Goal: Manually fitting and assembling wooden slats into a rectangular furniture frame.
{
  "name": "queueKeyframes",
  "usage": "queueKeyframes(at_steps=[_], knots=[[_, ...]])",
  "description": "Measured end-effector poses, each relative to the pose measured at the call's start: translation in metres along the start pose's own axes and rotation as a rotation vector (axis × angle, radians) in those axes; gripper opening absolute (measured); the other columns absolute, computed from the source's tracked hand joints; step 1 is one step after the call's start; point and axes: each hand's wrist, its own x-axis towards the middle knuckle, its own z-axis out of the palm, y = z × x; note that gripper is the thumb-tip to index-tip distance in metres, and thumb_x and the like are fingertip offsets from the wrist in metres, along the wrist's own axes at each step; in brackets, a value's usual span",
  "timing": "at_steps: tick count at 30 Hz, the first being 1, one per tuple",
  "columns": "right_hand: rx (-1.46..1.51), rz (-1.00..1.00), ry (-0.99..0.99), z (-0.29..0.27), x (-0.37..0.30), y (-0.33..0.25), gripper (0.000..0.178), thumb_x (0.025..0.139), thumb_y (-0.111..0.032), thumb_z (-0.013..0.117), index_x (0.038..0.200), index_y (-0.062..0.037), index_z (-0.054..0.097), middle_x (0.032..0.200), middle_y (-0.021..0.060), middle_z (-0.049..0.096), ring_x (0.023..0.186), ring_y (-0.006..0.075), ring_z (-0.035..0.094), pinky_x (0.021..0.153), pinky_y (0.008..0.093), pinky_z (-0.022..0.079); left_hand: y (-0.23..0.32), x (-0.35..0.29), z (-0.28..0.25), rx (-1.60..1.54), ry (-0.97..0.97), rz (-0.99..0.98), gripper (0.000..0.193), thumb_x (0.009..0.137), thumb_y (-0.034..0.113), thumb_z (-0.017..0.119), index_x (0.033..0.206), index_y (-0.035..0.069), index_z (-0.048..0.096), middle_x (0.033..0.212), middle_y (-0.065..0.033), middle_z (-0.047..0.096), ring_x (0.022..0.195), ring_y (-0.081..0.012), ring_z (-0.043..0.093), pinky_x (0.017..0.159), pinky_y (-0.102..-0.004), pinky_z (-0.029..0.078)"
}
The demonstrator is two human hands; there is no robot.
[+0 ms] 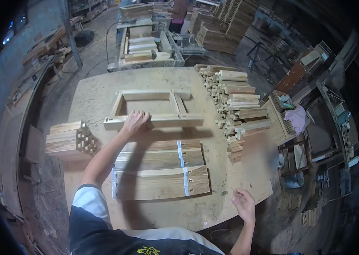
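My left hand (137,122) is closed over the near rail of a pale wooden frame (154,120), with two long rails and two crosspieces. The frame is tilted, and its near rail casts a shadow on the table. Nearer to me lie flat wooden boards (158,183), side by side, with white strips across them and small slots near their right ends. My right hand (244,205) is over the table's near right edge, its fingers curled toward the thumb. Something tiny seems to show at its fingertips, too small to name.
The worktable (98,91) carries a block of stacked wooden pieces (67,138) at left and long piles of short rails (243,102) at right. Beyond stands a machine bench (145,63) with wood on it. A crate with a pink cloth (296,119) stands right. A person (178,15) is far back.
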Motion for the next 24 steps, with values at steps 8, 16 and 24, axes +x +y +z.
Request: queueKeyframes(at_steps=[8,16,24], knots=[[0.071,0.343,-0.098,0.036,-0.025,0.054,0.036,0.094,-0.012,0.067,0.124,0.0063,0.058,0.111,0.0100,0.067,0.103,0.0171,0.063,0.091,0.0321,0.051,0.032,0.063,-0.001,-0.379,-0.073,-0.366,0.088,0.078,0.060,0.073,0.147,0.013,0.045,0.131,-0.0218,0.055,0.111,-0.0418,0.058,0.098,-0.0537,0.043],[-0.014,0.388,-0.207,0.051,-0.001,0.077,0.044,0.091,-0.016,0.070,0.126,0.0059,0.057,0.114,0.0172,0.067,0.103,0.0199,0.065,0.086,0.0326,0.053,0.059,-0.166,-0.066,-0.672,-0.028,-0.733,0.077,0.084,0.039,0.076,0.143,0.000,0.047,0.134,-0.0236,0.054,0.125,-0.0330,0.054,0.103,-0.0406,0.044],[-0.061,0.186,-0.183,0.094,0.041,0.102,0.059,0.092,-0.029,0.066,0.136,0.0065,0.050,0.123,0.0251,0.063,0.107,0.0277,0.066,0.090,0.0363,0.052,0.088,-0.333,-0.063,-1.361,0.121,-1.371,0.072,0.103,0.047,0.046,0.148,-0.008,0.035,0.151,-0.0200,0.041,0.137,-0.0285,0.043,0.113,-0.0400,0.033]])
